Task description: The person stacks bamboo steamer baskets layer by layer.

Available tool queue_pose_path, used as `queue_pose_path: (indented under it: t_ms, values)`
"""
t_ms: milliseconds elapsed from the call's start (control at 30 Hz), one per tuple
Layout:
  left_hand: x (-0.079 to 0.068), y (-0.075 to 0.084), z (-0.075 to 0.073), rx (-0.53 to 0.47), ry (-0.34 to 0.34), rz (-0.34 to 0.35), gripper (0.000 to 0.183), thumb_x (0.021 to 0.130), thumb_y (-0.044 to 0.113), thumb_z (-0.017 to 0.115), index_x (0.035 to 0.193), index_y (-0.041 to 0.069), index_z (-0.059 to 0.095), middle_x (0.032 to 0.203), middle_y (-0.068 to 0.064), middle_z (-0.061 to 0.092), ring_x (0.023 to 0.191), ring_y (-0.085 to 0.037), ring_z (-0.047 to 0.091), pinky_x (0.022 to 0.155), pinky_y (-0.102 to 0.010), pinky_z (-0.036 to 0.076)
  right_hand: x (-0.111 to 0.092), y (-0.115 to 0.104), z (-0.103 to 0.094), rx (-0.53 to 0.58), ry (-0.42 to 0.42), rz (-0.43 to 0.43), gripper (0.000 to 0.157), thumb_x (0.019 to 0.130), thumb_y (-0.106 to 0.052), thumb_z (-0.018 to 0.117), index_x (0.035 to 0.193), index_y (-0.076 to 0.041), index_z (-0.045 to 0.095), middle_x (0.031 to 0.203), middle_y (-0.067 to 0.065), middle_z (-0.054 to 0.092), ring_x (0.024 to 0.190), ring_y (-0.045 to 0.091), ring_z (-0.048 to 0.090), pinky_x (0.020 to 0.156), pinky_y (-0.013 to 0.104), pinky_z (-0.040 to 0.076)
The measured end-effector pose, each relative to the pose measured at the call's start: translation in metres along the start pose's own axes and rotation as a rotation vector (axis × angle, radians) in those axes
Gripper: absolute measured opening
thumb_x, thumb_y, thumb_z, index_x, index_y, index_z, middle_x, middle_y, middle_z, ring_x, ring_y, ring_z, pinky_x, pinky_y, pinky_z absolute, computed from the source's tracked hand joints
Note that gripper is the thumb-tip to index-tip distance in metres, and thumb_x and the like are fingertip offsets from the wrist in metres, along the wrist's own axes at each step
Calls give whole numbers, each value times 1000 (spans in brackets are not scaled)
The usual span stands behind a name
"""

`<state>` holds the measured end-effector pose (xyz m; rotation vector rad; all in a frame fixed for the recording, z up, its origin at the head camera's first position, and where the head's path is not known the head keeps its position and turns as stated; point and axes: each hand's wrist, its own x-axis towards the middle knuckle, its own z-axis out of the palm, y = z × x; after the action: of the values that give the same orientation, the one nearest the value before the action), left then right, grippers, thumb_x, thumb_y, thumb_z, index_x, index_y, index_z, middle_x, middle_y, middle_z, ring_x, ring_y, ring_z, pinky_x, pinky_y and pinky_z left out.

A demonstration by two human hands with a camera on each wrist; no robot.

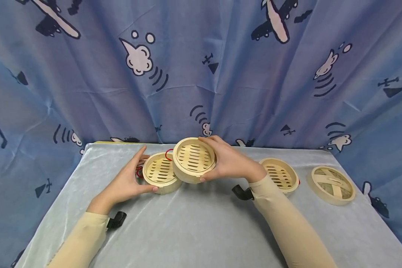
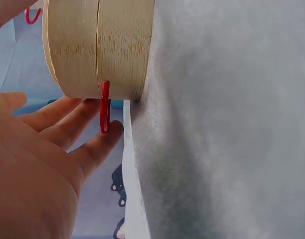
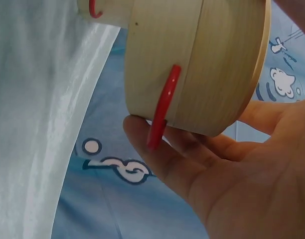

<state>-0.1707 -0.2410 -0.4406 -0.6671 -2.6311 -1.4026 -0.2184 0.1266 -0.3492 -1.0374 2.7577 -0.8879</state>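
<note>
My right hand [image 1: 232,162] grips a round bamboo steamer basket [image 1: 185,173] by its right side, thumb in front and fingers behind. This basket is raised and tilted toward the head camera, its slatted floor showing and a red loop [image 3: 165,107] on its side. It overlaps the right edge of a second bamboo steamer basket [image 1: 169,187] standing on the table. Around that second basket's left side my left hand [image 1: 127,183] holds with the thumb at the front and the fingers spread behind. A red loop [image 2: 105,107] of this basket hangs against the left fingers.
Behind my right forearm stands a third slatted steamer basket [image 1: 292,172] with a red loop. Farther right lies a woven bamboo lid [image 1: 335,199] with a strap across its top. A pale cloth covers the table [image 1: 194,230]; a blue patterned curtain [image 1: 187,74] hangs behind it.
</note>
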Motion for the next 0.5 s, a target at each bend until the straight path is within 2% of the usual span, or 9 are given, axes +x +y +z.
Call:
queue_pose_path:
  t_ms: [200, 500]
  values:
    - [0, 0, -2, 14, 6, -8, 141, 72, 32, 106, 177, 16, 14, 158, -19, 55, 141, -39, 57, 118, -62, 41, 11, -3, 7, 3, -7, -26, 131, 62, -54, 103, 168, -8, 41, 158, 10, 46, 141, 28, 49, 117, 52, 44]
    - [0, 2, -2, 13, 18, 2, 136, 74, 31, 106, 177, 21, 18, 164, -25, 43, 141, -45, 56, 111, -63, 47, 27, -17, 25, 10, -34, -77, 129, 64, -55, 102, 168, -8, 42, 144, 6, 54, 128, 19, 54, 111, 42, 49]
